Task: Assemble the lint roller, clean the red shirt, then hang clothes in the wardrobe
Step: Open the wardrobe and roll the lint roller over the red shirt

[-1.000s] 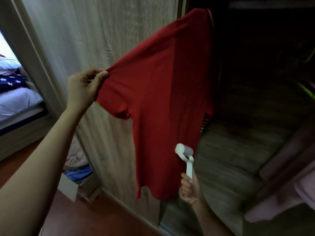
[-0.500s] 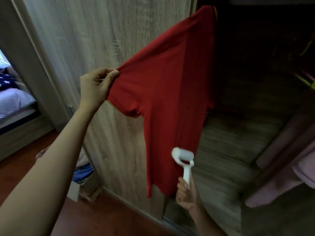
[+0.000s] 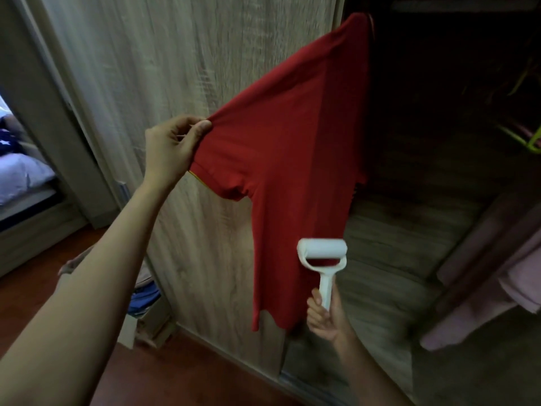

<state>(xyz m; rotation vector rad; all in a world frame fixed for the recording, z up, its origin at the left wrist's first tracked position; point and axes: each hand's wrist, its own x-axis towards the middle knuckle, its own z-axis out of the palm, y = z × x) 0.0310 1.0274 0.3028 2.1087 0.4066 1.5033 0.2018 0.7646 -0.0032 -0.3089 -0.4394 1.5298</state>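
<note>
Pale wood-grain wardrobe doors (image 3: 164, 83) fill the upper left and centre of the frame, with the dark open wardrobe interior (image 3: 453, 98) at the upper right and a bed with light bedding (image 3: 20, 177) at the far left edge. A plain red short-sleeved cotton shirt (image 3: 292, 159) hangs from its shoulder at the top centre-right, seemingly hooked on the door's edge, though the hook or hanger is hidden. The left hand (image 3: 172, 148) is pinched shut on the sleeve's cuff, pulling it out toward the left, probably so the cloth is stretched flat and taut for rolling. The right hand (image 3: 325, 315), at the lower centre-right, is closed around the handle of a white plastic lint roller (image 3: 322, 253), whose drum sits against the lower body of the shirt near its right edge; this looks like the cleaning step in progress, with hanging yet to come. A green hanger (image 3: 527, 142) shows at the right edge, and pinkish garments (image 3: 497, 273) hang at the lower right. No brand, label or writing is legible anywhere.
</note>
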